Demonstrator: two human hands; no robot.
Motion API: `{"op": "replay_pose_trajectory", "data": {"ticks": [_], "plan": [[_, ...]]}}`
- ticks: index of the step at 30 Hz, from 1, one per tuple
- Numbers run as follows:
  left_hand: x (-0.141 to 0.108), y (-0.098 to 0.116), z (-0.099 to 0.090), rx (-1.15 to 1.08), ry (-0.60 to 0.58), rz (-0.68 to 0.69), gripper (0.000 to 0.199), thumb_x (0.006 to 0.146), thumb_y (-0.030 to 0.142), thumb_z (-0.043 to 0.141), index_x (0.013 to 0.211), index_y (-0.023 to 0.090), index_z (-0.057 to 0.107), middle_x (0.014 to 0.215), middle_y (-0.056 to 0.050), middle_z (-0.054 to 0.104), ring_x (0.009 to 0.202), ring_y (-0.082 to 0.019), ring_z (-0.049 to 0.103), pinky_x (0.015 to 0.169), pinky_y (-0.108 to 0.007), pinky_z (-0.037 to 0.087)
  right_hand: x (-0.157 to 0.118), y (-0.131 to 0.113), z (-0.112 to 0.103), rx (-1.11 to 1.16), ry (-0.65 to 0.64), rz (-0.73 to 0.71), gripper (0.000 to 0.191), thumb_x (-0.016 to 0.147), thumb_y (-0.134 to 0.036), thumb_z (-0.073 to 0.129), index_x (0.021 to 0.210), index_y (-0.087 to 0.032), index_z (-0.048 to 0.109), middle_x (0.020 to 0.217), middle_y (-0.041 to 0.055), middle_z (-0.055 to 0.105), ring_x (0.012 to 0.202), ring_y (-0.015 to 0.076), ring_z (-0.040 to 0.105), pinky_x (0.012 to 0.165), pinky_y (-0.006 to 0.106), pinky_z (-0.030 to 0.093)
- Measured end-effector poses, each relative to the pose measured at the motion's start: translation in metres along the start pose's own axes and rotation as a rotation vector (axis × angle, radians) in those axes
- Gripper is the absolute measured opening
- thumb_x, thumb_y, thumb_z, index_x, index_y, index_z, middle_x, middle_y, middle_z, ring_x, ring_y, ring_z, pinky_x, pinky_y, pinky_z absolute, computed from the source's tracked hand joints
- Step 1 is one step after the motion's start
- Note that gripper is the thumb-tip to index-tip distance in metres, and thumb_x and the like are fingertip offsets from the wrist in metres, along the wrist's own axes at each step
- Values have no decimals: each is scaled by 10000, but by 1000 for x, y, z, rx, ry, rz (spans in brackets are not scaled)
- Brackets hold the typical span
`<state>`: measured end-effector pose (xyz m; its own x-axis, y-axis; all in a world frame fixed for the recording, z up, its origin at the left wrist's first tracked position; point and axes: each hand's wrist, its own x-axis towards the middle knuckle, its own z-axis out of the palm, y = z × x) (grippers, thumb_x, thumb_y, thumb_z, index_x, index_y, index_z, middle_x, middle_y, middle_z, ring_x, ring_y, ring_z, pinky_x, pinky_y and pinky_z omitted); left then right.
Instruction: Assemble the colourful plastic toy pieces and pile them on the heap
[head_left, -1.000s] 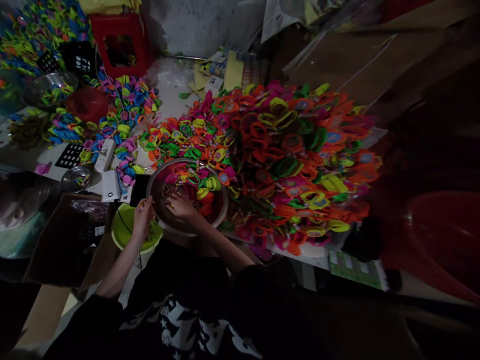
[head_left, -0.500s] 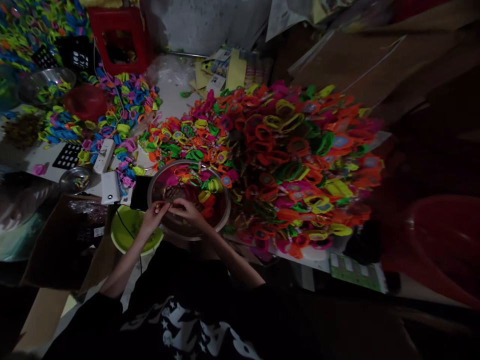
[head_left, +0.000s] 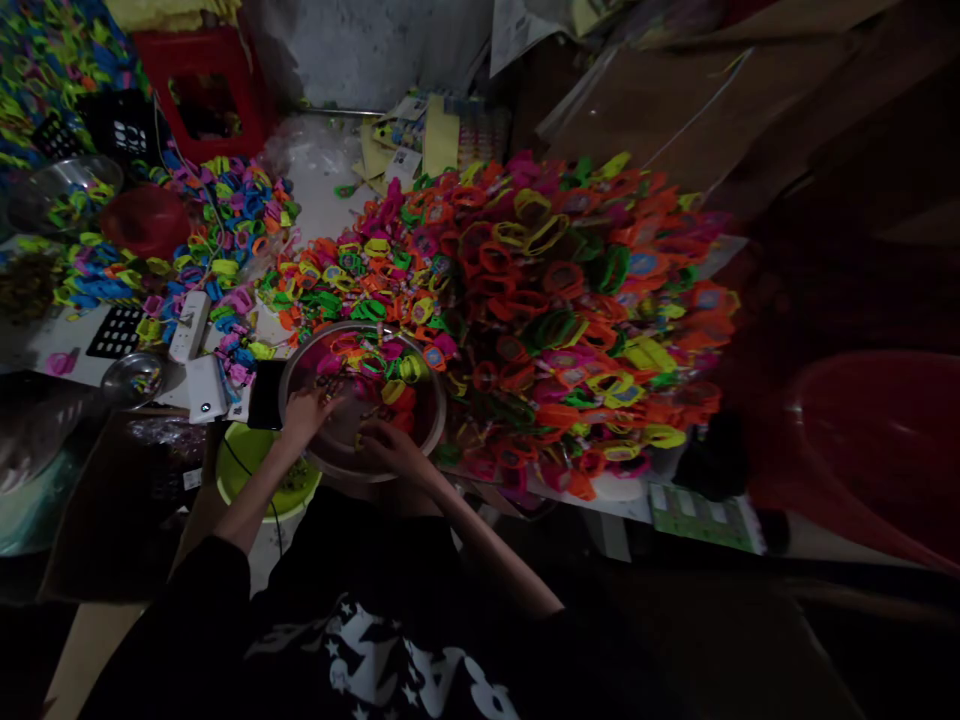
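Note:
A round metal basin (head_left: 439, 425) stands in front of me, with bright toy watches (head_left: 394, 365) in its far part. My left hand (head_left: 306, 415) reaches over its left rim, fingers stretched apart towards small dark bits inside. My right hand (head_left: 394, 447) is low over the near right part of the basin. Its fingers are bent and pressed together; whatever is between them is too small and dark to make out. A gap separates the two hands. Orange pieces (head_left: 403, 408) lie in the basin just beyond my right hand.
A large heap of toy watches (head_left: 570, 320) rises right of the basin. Left are a power strip (head_left: 190, 325), a white power bank (head_left: 205, 390), a small metal bowl (head_left: 133, 380) and a red bowl (head_left: 146, 220). A green tub (head_left: 240, 465) sits below; a red tub (head_left: 870, 450) is far right.
My hands were together over the basin's near left rim; now they are apart. The left reaches further into the basin, the right has moved right and lower. The whole view has shifted slightly.

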<state>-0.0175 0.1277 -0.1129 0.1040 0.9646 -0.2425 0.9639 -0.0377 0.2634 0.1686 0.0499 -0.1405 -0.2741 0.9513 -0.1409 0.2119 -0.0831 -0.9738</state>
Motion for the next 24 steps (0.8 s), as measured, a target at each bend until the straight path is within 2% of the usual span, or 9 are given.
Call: {"op": "replay_pose_trajectory", "data": {"ticks": [6, 10, 14, 18, 22, 24], "plan": [[30, 18, 19, 125, -38, -62, 527, 915, 432, 412, 1241, 20, 460, 926, -240, 679, 905, -310, 663, 744, -345, 482, -7, -2, -1, -39, -15, -12, 225, 838, -320, 504, 969, -169, 609, 853, 34, 651, 796, 152, 595, 752, 292, 455], [36, 24, 26, 187, -29, -61, 517, 915, 358, 414, 1270, -18, 422, 946, -267, 664, 919, -339, 653, 762, -384, 484, -7, 0, 2, -60, -37, -25, 216, 842, -293, 500, 972, -167, 617, 879, 42, 664, 823, 158, 602, 755, 293, 457], [38, 25, 29, 219, -26, -38, 467, 911, 322, 413, 1238, -7, 466, 967, -270, 655, 930, -340, 649, 768, -395, 484, -8, 0, 4, -78, -56, -45, 209, 850, -266, 491, 975, -160, 620, 898, 56, 667, 841, 166, 605, 757, 295, 456], [40, 25, 28, 240, -44, -22, 463, 903, 393, 412, 1112, 15, 578, 979, -264, 655, 947, -349, 642, 763, -397, 486, -9, -2, 4, -89, -73, -55, 200, 857, -253, 488, 980, -166, 619, 884, 52, 669, 813, 162, 607, 739, 290, 459], [35, 21, 22, 244, -96, 52, 367, 852, 401, 502, 1017, 108, 649, 968, -193, 679, 923, -304, 652, 754, -338, 482, -9, -2, 3, -100, -85, -65, 205, 863, -258, 489, 990, -167, 622, 896, 53, 673, 823, 165, 610, 747, 295, 460], [34, 14, 12, 240, -91, 105, 352, 850, 389, 501, 1074, 150, 631, 1025, -155, 670, 912, -270, 653, 750, -309, 476, -9, -2, 3, -106, -88, -68, 205, 863, -261, 492, 988, -166, 623, 902, 53, 673, 834, 167, 613, 759, 298, 459]]}}
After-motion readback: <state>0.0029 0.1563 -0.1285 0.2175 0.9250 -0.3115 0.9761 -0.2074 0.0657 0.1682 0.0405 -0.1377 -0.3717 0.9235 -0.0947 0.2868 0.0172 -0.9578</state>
